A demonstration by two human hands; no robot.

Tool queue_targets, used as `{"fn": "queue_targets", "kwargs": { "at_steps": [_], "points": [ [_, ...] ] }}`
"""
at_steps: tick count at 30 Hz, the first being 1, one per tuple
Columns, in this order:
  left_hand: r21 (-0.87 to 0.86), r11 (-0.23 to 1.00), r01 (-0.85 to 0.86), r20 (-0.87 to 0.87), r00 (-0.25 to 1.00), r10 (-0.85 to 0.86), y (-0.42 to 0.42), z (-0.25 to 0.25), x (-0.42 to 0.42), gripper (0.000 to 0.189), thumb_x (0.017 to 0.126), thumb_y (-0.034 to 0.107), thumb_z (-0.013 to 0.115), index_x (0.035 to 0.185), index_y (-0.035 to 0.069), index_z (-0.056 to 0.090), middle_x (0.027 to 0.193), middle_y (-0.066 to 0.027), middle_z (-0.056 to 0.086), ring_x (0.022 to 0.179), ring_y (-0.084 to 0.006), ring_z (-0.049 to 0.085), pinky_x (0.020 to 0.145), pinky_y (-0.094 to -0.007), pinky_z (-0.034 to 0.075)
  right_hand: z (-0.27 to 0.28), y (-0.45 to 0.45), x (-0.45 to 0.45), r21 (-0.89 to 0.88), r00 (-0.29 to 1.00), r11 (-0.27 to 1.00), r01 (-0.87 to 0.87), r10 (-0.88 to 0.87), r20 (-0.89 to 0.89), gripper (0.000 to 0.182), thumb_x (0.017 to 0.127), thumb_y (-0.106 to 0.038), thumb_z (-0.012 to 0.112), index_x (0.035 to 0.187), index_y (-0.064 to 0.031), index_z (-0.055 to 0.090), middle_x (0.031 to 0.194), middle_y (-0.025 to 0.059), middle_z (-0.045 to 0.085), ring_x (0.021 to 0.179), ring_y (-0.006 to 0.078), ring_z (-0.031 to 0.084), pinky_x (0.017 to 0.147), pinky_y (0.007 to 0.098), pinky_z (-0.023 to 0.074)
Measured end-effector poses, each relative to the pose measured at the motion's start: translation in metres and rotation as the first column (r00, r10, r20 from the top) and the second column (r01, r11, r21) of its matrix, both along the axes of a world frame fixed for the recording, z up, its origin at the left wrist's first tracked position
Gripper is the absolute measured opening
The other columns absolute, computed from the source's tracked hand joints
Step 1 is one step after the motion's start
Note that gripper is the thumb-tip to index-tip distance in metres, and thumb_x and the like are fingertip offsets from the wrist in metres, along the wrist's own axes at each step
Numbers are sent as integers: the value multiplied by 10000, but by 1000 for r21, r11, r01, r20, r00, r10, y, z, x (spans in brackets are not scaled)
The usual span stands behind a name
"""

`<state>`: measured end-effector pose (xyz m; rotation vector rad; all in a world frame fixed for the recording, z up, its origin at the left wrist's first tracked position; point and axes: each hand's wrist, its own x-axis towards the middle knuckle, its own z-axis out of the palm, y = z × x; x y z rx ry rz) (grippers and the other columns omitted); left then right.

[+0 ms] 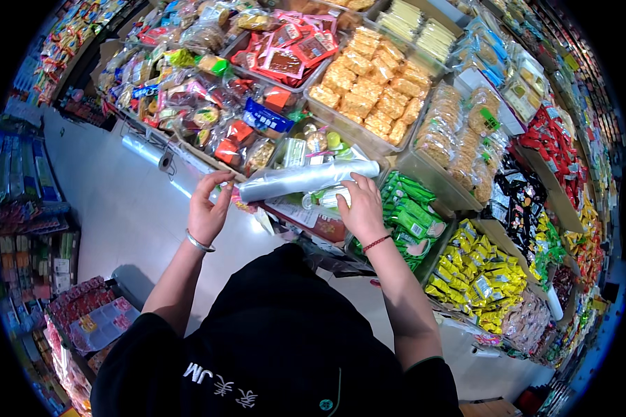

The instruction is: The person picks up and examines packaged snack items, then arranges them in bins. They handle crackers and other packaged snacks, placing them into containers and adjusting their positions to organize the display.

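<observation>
A roll of clear plastic bags point(308, 180) lies aslant across a clear bin point(276, 156) of small wrapped snacks and green-lidded cups. My right hand point(362, 206) is at the roll's right part, fingertips at its near side, thumb and fingers spread. Just off the roll's left end is my left hand point(210, 200), its thumb and fingers slightly apart, with nothing visible held. Under the roll's near side, a printed red-brown panel point(318, 221) bears writing. Green snack packets point(409, 213) fill a bin beside my right wrist.
Ahead are bins of golden wrapped snack blocks point(370, 83), red packets point(292, 49) and round crackers point(461, 138). Yellow packets point(474, 276) lie to the right. Another plastic roll point(146, 151) hangs at the display's left edge, above the pale floor point(104, 193). Stocked shelves point(26, 182) stand at far left.
</observation>
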<state>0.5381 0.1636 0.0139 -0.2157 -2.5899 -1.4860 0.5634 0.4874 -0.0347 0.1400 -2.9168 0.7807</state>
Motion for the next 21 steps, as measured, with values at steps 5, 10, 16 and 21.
{"fn": "queue_targets", "kwargs": {
  "at_steps": [5,10,16,21],
  "points": [
    [53,998,23,74,997,-27,-15,0,9,162,907,49,638,1056,-7,666,1029,-98,691,992,-183,636,893,-301,484,-3,-22,-5,-40,1000,999,-13,14,20,312,811,-174,687,1080,-17,678,1237,170,590,1155,343,524,1009,434,411],
    [98,992,84,155,983,-98,-21,1,-12,164,912,55,631,1061,3,679,990,-100,695,942,-166,646,845,-286,496,-8,-54,-41,-44,996,998,-36,39,76,329,828,-187,678,1115,-27,662,1266,172,573,1160,345,524,1007,428,417],
    [200,941,272,204,928,-311,-44,7,-102,189,911,50,621,1090,16,674,974,-93,669,883,-164,627,813,-285,495,-15,-116,-111,-77,999,997,-32,36,39,310,834,-186,670,1104,-36,643,1233,166,580,1163,357,526,1003,428,427],
    [31,835,550,-43,835,-549,-63,34,-233,212,930,43,595,1130,9,655,1021,-88,670,903,-155,626,800,-280,488,-10,-164,-170,-43,983,994,98,-90,161,319,839,-197,655,1112,-35,632,1172,176,590,1128,356,545,975,429,449]
  ]
}}
